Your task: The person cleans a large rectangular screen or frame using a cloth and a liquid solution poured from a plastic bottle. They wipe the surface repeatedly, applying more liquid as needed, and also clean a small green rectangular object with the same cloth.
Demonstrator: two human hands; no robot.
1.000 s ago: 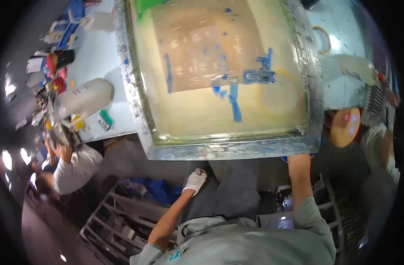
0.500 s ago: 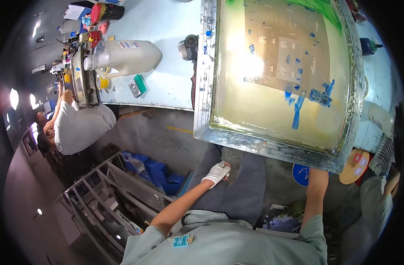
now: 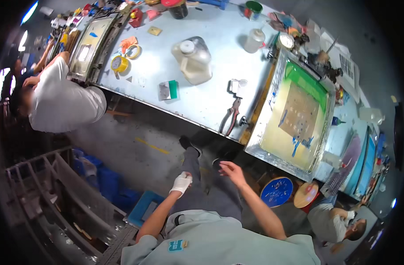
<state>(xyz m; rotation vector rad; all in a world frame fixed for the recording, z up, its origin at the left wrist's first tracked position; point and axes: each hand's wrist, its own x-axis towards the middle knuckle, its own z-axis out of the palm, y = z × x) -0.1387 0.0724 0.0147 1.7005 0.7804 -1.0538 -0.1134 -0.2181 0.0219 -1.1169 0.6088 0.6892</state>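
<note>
My left hand (image 3: 182, 183), in a white glove with bare fingertips, hangs in front of my legs with its fingers curled in. Whatever it may hold is hidden. My right hand (image 3: 233, 173) is bare and open, held in the air over the floor with the fingers partly stretched out. Neither hand touches the table. Closest to my right hand on the table side is a metal-framed printing screen (image 3: 266, 154) with a yellowish mesh, a green band and blue tape bits. Beside it, pliers (image 3: 230, 117) with dark and red handles lie at the table edge.
On the pale table (image 3: 144, 53) stand a translucent jug (image 3: 195, 62), a white bottle (image 3: 254, 42), yellow tape (image 3: 119, 64) and a green-and-grey block (image 3: 169, 90). A blue round stool (image 3: 276, 191) is at right, a metal rack (image 3: 56, 190) at left. Co-workers sit on both sides.
I have moved back and left from the screen, which now appears smaller and further right. My right hand has left the screen's near edge and come inward. My left hand stays curled.
</note>
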